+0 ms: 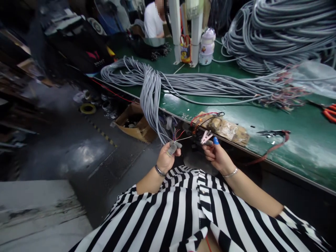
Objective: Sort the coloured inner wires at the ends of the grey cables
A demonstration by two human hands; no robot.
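My left hand (168,155), with grey covers on its fingertips, is closed around the end of a grey cable. Thin coloured wires (179,134) fan out above those fingers, and one white wire stretches to the right. My right hand (216,155) wears a blue cover on the thumb. Its fingers pinch a small pinkish clip (206,137) with two spread arms; the fingertips partly hide it. The grey cable bundle (151,91) hangs over the table edge down to my left hand.
On the green table (183,110) lie a taped wooden block (228,130), nippers (273,133) and orange-handled scissors (329,112). Large grey cable coils (275,35) fill the back right, near a bottle (207,47). A cardboard box (136,122) is below the edge; another person (153,21) sits opposite.
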